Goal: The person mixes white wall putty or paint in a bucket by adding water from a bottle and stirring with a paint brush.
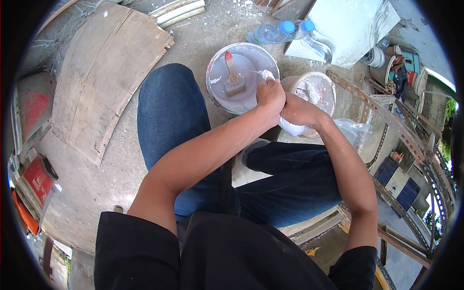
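Note:
My left hand (270,96) is closed at the right rim of a white bucket (211,89), with a bit of white material showing at its fingertips. Against it, my right hand (300,112) is closed too, and a white bag (291,126) hangs below both hands. A paintbrush (233,76) with a red-tipped handle lies inside the bucket, bristles toward me, over pale liquid. Just right of my hands stands a second bucket (332,96) holding crumpled white material. My fingers partly hide what they grip.
Two clear bottles with blue caps (270,33) lie beyond the bucket, beside a pale panel (350,31). A wooden board (96,72) leans at the left. Perforated metal bars (386,113) cross the right side. Clear plastic (355,130) lies near the second bucket.

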The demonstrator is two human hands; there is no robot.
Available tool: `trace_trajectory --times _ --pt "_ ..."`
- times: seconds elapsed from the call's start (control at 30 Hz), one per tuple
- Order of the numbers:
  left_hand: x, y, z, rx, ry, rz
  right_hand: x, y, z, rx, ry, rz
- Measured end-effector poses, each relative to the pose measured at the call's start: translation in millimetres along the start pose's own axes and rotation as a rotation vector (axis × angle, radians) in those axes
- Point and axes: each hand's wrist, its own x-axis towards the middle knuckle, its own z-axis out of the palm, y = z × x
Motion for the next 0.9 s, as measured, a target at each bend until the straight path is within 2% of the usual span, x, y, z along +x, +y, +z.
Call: trace_trajectory --times 0.4,0.5,0.7,0.9 --pt "0.4 3.4 1.6 -0.011 -0.026 0.006 2.8 8.9 3.9 -0.021 0.077 -0.048" --pt "-5.6 9.8 4.3 -0.034 0.027 -0.049 3.5 10.6 4.0 -0.026 0.088 -0.037" --pt "-10.9 12.0 2.1 -0.010 0.017 0.020 5.9 14.9 5.7 -0.047 0.103 -0.089" --pt "-17.2 18.7 2.0 -0.036 0.022 -0.002 6.1 14.2 5.9 -0.042 0.111 -0.096"
